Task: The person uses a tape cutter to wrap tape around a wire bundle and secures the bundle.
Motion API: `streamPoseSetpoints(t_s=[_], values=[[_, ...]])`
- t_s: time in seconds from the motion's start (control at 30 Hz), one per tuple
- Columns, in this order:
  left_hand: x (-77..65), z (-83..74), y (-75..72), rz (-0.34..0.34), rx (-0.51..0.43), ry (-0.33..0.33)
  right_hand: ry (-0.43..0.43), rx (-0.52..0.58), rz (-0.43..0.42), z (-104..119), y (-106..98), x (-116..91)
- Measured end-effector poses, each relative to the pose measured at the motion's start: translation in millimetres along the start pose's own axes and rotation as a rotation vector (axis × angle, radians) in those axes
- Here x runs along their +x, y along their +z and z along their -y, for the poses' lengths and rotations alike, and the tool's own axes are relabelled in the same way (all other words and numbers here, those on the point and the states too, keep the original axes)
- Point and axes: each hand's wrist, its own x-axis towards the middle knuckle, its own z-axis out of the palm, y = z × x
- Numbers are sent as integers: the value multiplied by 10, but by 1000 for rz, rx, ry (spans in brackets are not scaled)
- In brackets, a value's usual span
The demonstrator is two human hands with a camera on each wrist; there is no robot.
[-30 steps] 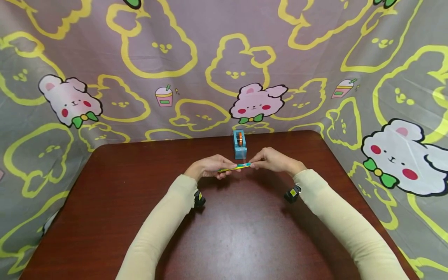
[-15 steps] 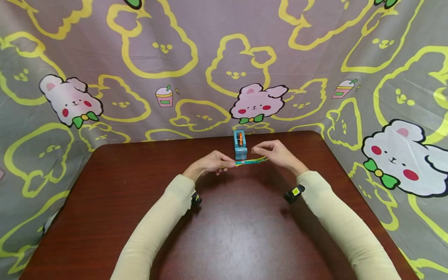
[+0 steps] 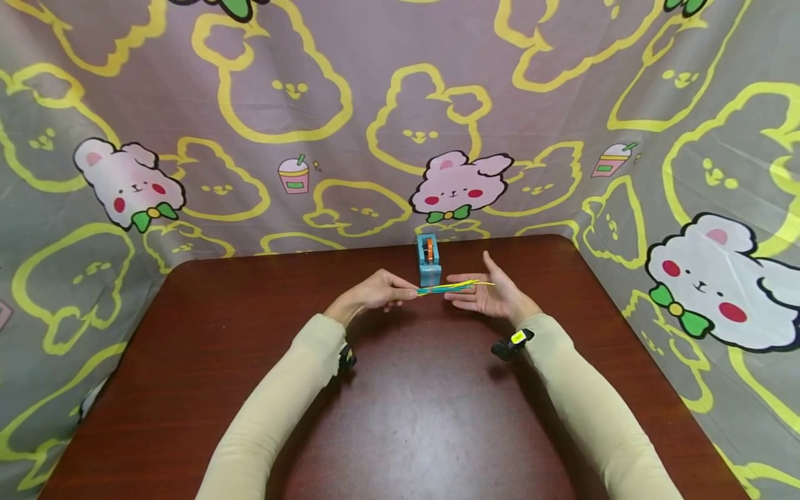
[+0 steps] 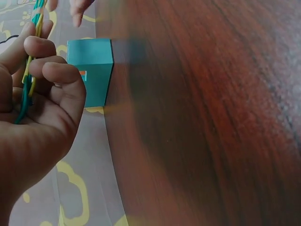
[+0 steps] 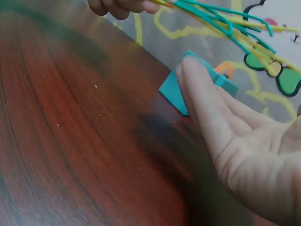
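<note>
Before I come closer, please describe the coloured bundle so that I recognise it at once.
At the far side of the red-brown table stands a blue dispenser. In front of it, the left hand grips the bundle. Unlike the dispenser, it is thin green and yellow strands, spreading at one end.

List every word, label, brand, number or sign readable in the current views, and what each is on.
None can be read.
Yellow sticker on the black wrist device at the right hand: too small to read.
Tiny marks beside a printed cup on the curtain: too small to tell whether they are letters.
Strands and tape dispenser: no lettering visible.
</note>
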Motion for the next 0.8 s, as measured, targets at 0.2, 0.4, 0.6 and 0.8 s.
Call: streamPoseSetpoints(t_s=[0.2,0.4,0.6,0.8], values=[[1,12,2,-21,27,26,124,125,184,-96,-34,97],[-6,0,-5,-35,38,43,177,79,270,-126,7,217],[-9,1,-3,-51,39,41,179,44,320,-149,-6,254],[-18,2,-2,-60,66,62,173,1,348,-146,8,247]])
